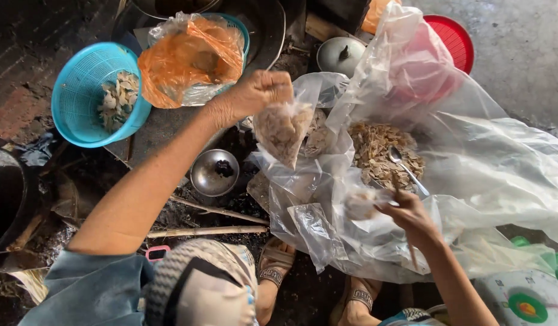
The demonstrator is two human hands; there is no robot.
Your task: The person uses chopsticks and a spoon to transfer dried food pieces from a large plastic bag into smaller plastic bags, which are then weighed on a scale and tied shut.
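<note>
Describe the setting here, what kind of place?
Likely an informal outdoor or open-shed food-packing spot, worked at ground level: dirt and concrete floor, a large clear plastic sheet holding dried chips, a blue plastic basket, and a weighing scale.

The left arm stretches forward and up, bare to its rolled blue sleeve, the left hand (259, 92) closed in a pinching fist with knuckles up. The right hand (410, 212) sits lower, forearm angled inward, fingers curled together.

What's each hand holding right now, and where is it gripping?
The left hand holds a small filled bag by its gathered top, so it hangs. The right hand pinches the edge of another small bag on the plastic sheet.
</note>
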